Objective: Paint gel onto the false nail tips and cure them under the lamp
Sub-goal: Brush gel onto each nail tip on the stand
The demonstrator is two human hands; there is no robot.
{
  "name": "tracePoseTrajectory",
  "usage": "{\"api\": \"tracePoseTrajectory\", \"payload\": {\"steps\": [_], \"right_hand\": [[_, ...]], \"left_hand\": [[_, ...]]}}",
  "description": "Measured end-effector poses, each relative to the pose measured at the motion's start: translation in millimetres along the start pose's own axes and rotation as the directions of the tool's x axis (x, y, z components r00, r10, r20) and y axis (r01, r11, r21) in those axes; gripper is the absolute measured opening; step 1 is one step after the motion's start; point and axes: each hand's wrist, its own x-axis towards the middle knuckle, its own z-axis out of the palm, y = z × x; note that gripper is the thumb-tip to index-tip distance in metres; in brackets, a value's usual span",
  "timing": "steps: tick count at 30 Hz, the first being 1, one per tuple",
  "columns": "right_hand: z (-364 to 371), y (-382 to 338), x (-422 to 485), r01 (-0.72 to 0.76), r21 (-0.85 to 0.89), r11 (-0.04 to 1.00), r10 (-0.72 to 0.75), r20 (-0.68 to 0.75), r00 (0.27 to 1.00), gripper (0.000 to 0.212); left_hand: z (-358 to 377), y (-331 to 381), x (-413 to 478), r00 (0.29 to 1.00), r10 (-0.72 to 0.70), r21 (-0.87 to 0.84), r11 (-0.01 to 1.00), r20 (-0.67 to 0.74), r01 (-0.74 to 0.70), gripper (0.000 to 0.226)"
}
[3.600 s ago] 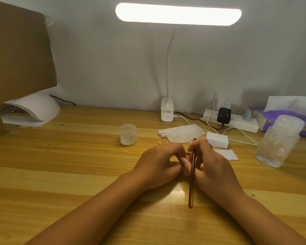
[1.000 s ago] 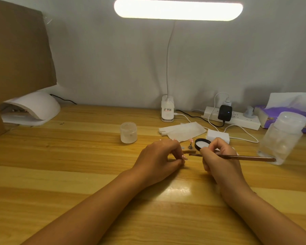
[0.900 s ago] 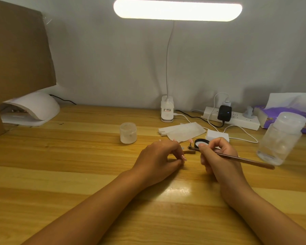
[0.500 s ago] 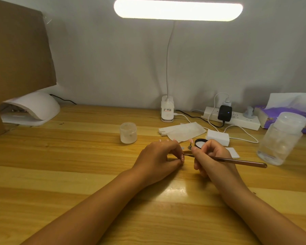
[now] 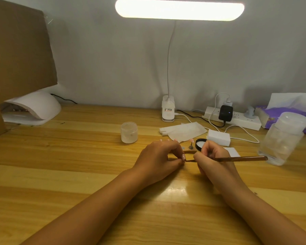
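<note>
Right, the small pale false nail tip (image 5: 183, 157) sits pinched in the left hand (image 5: 159, 160), low over the wooden desk (image 5: 78, 165) to steady it for the stroke. The right hand (image 5: 214, 160) grips the slender brown brush (image 5: 240, 158) pen-style, bristles meeting the tip. The open black-rimmed gel pot (image 5: 200, 144) sits just behind for reloading, with the white dome curing lamp (image 5: 34, 107) well apart, far left.

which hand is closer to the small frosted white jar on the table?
Left. The left hand sits just right of the small frosted white jar, closer to the camera; the right hand, gripping a slim brown brush, lies farther right beyond the left hand.
</note>
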Motion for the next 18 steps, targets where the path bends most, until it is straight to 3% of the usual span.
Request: {"api": "tracePoseTrajectory", "payload": {"steps": [8,18], "right_hand": [[-0.5,-0.6,-0.9,0.019,0.126,0.992,-0.014,-0.043,0.999,0.016],[1.6,-0.9,0.2,0.02,-0.035,0.999,-0.021,-0.023,1.0,0.01]], "left_hand": [[-0.2,1.3,0.8,1.0,0.027,0.037,0.999,-0.011,-0.027,0.007],[-1.3,2.9,1.2,1.0,0.026,0.036,0.999,-0.003,-0.026,0.007]]}}
